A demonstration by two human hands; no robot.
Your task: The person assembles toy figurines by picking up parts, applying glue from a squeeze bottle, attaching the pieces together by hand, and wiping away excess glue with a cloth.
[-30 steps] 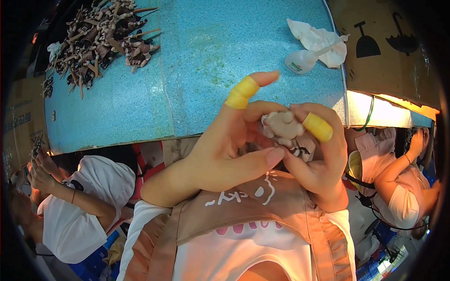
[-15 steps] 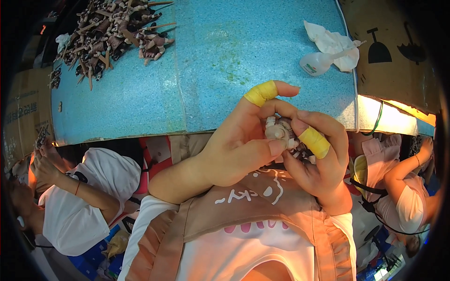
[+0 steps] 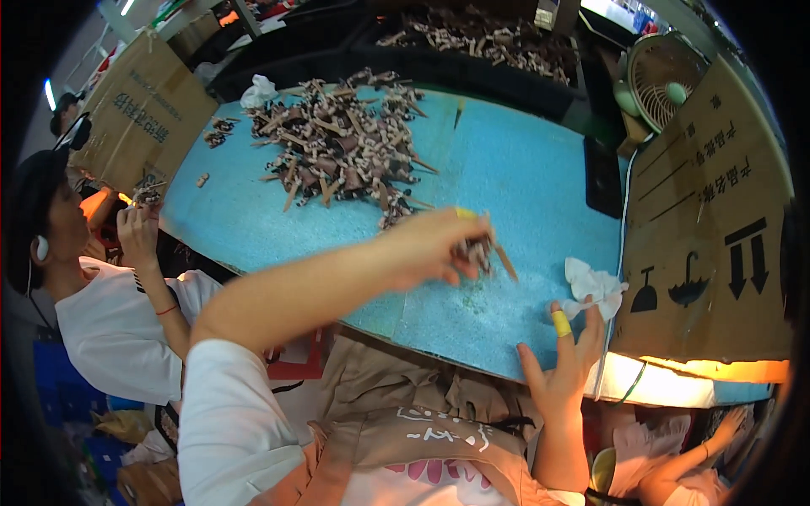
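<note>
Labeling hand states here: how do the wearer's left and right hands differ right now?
The left hand is closed around a small brown-and-cream piece with a pointed stick; the right hand holds nothing, fingers spread. The left hand reaches out over the blue table, toward the pile of similar pieces; the right hand sits at the table's near edge, below a crumpled white tissue. The left is motion-blurred, the right sharp. Both show a yellow finger wrap.
</note>
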